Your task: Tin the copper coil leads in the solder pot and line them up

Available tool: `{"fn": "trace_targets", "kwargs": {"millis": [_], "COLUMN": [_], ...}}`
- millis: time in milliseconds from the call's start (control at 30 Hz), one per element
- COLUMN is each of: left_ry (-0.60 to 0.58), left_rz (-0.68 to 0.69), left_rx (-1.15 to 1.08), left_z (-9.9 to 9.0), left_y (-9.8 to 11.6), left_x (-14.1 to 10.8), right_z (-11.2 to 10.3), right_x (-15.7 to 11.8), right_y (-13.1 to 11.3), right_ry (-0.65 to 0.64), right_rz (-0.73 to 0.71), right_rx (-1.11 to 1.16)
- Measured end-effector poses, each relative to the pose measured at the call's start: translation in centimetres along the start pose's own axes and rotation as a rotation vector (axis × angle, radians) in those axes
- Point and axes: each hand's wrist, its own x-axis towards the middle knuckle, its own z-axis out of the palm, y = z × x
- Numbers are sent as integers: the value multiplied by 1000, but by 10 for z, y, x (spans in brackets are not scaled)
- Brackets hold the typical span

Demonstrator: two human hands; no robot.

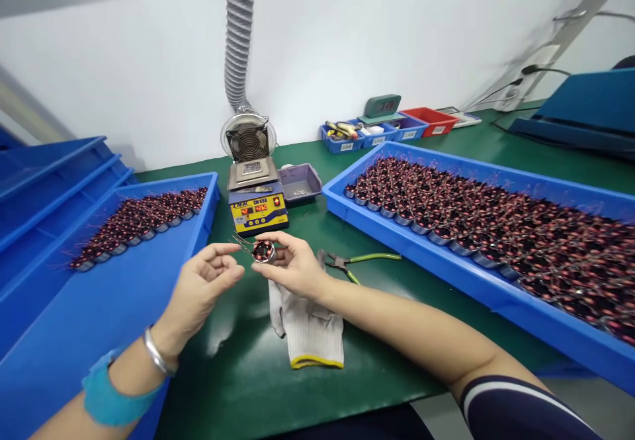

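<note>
My right hand [297, 264] grips a small motor stator [263, 251] by its metal rim, between thumb and fingers. Copper windings show inside its round face, and thin wire leads stick out to its upper left. Close to those leads is my left hand [206, 278], its thumb and index finger apart and the other fingers curled, with nothing visible between them. Whether the index fingertip touches a lead, I cannot tell. Beneath the right hand lies a white knitted glove [315, 334] with a yellow cuff edge. Green-handled pliers [342, 263] rest just beyond the right wrist.
Stators fill a large blue tray [417, 231] on the right; more sit in the left blue tray [163, 255]. A yellow-and-blue solder pot [258, 212] stands ahead under a duct hose [239, 36], beside a grey bin [300, 195]. Small tool bins [342, 143] line the wall.
</note>
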Motion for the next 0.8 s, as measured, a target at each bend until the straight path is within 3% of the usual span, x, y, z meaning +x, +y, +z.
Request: {"fn": "trace_targets", "kwargs": {"millis": [167,333,433,600,800], "left_ry": [24,9,-29,-229,-356], "left_rz": [-165,-158,-45,10,9], "left_rx": [-123,-171,40,449,639], "left_z": [12,9,10,13,10], "left_y": [-3,-11,-18,-31,-38], "left_x": [4,13,16,14,14], "right_z": [5,-8,-24,-43,-43], "right_x": [-1,18,57,150,231], "right_y": [7,-7,-29,-59,-59], "right_ry": [-1,20,71,172,366], "right_rz": [-62,-99,-74,-139,-126], "right_rx": [-85,-160,-241,-586,-1090]}}
